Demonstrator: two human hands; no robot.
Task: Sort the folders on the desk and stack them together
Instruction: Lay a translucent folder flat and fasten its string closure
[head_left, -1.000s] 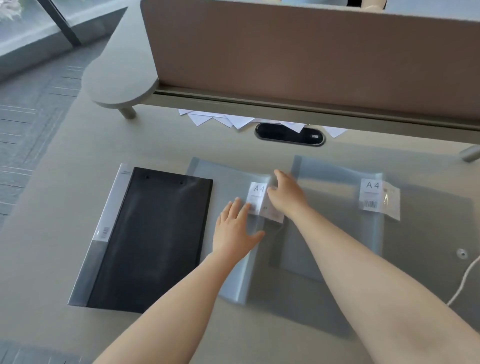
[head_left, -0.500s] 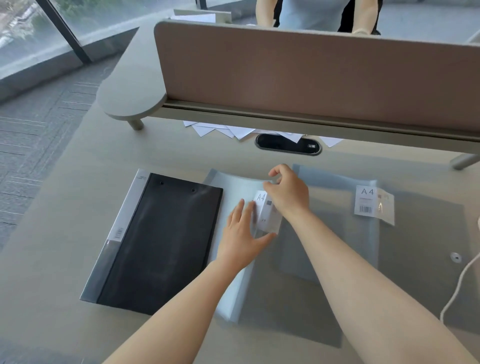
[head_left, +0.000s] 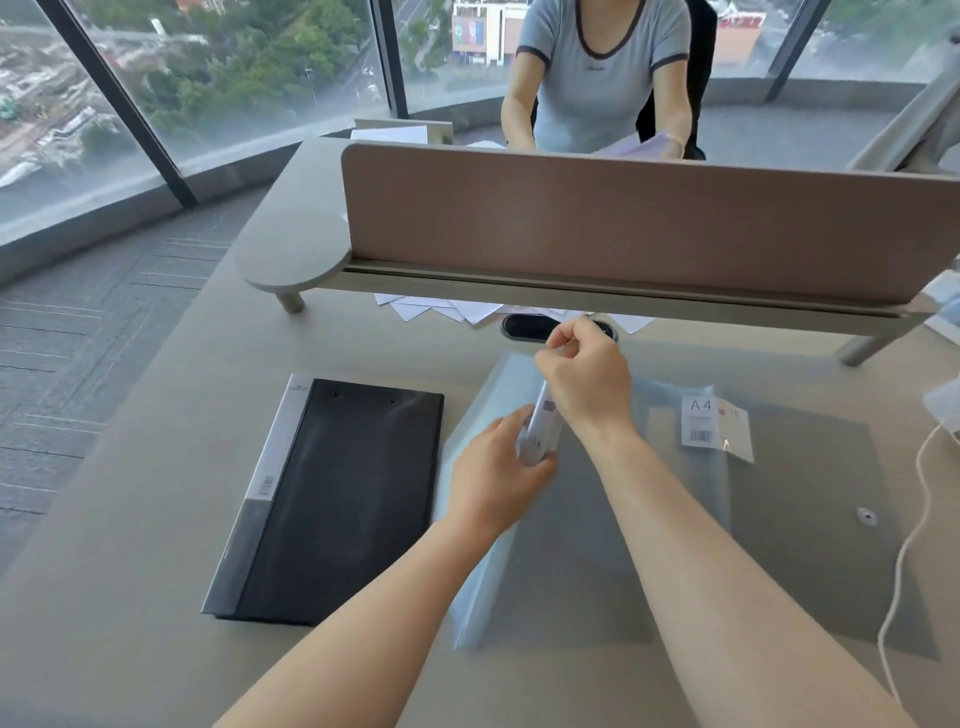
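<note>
On desk (head_left: 130, 597), translucent folder (head_left: 483, 545) now tilted up; both hands gripping

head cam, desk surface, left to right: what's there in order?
black folder → translucent folder lifted by both hands → flat translucent folder with the A4 label → white cable
</note>
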